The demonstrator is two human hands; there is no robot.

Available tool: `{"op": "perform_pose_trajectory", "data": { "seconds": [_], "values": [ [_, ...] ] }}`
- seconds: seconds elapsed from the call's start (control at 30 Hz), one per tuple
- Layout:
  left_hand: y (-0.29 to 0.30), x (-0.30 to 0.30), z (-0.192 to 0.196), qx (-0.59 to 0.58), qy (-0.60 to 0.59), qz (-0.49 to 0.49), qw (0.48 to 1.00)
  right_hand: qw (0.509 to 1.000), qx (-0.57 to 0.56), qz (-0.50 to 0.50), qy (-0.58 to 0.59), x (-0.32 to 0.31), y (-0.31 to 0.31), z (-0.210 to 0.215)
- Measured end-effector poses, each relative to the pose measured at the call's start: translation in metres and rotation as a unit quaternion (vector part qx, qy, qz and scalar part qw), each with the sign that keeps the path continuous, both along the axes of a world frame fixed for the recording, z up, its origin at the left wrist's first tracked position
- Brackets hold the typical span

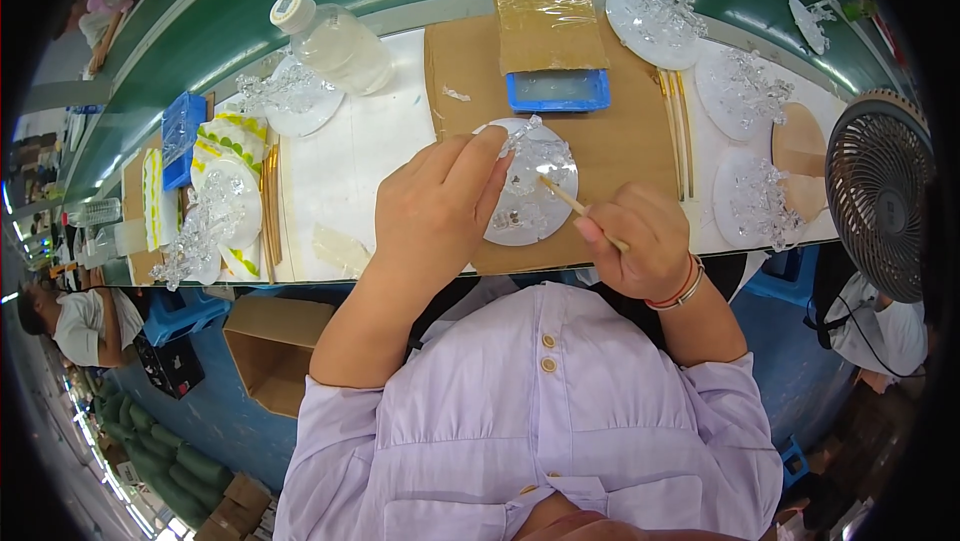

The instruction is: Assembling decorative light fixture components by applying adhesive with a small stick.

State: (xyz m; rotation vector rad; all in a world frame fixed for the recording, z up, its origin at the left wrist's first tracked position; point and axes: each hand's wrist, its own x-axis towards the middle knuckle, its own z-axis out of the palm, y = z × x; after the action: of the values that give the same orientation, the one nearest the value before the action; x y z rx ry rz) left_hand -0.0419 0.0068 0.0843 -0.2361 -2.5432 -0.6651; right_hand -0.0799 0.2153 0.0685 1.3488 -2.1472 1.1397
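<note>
Stick (565, 198) in R hand (640, 239): diag., tip up-L over disc (542, 228).

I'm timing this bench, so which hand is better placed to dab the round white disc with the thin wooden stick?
Probably the right hand: it grips the thin wooden stick, its tip at the round white disc. The left hand seems busy pinching a small clear piece.
</note>
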Motion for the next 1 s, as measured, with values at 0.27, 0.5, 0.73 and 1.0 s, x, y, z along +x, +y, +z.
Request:
{"op": "perform_pose_trajectory", "data": {
  "seconds": [0.27,0.5,0.73,1.0],
  "values": [
    [-0.001,-0.001,-0.004,0.016,-0.01,-0.001,1.0,0.993,0.07,0.073,0.066,0.009,-0.003,-0.003],
    [-0.002,0.0,-0.004,0.011,-0.015,-0.001,1.0,0.996,0.069,0.045,0.018,-0.009,-0.012,0.009],
    [-0.004,-0.001,-0.008,-0.004,0.0,-0.017,1.0,0.996,0.077,0.055,0.003,-0.018,-0.019,0.014],
    [-0.003,-0.001,-0.004,0.034,-0.026,-0.01,0.999,0.997,-0.025,0.009,-0.077,-0.009,0.01,-0.019]
  ]
}}
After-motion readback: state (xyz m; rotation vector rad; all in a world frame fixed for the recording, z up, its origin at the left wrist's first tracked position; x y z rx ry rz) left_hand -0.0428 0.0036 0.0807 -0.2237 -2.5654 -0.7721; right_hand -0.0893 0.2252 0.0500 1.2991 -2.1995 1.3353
